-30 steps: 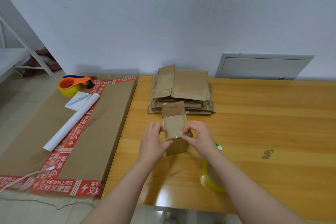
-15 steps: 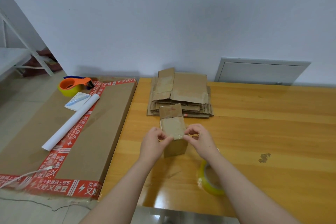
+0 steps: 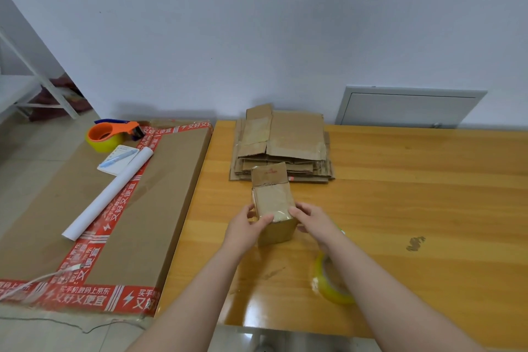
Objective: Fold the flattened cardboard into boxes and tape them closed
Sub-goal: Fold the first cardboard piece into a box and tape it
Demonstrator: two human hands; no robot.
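Observation:
A small brown cardboard box (image 3: 275, 203) stands upright on the wooden table (image 3: 400, 208), its far flap sticking up and a near flap folded flat over the top. My left hand (image 3: 245, 227) grips the box's left side with the thumb on the top flap. My right hand (image 3: 313, 220) holds the right side, fingertips pressing the flap's near edge. A stack of flattened cardboard (image 3: 281, 146) lies just behind the box. A roll of yellowish clear tape (image 3: 331, 284) lies on the table under my right forearm.
A large flat carton with red printed tape (image 3: 120, 208) lies left of the table, carrying an orange tape dispenser (image 3: 110, 134), a notepad with a pen (image 3: 118, 158) and a white paper roll (image 3: 108, 193). A grey wall panel (image 3: 408, 107) sits behind the table.
Both hands stay on the box; my fingers have slid a little lower along the top flap's near edge, pressing it flat. The box keeps its place.

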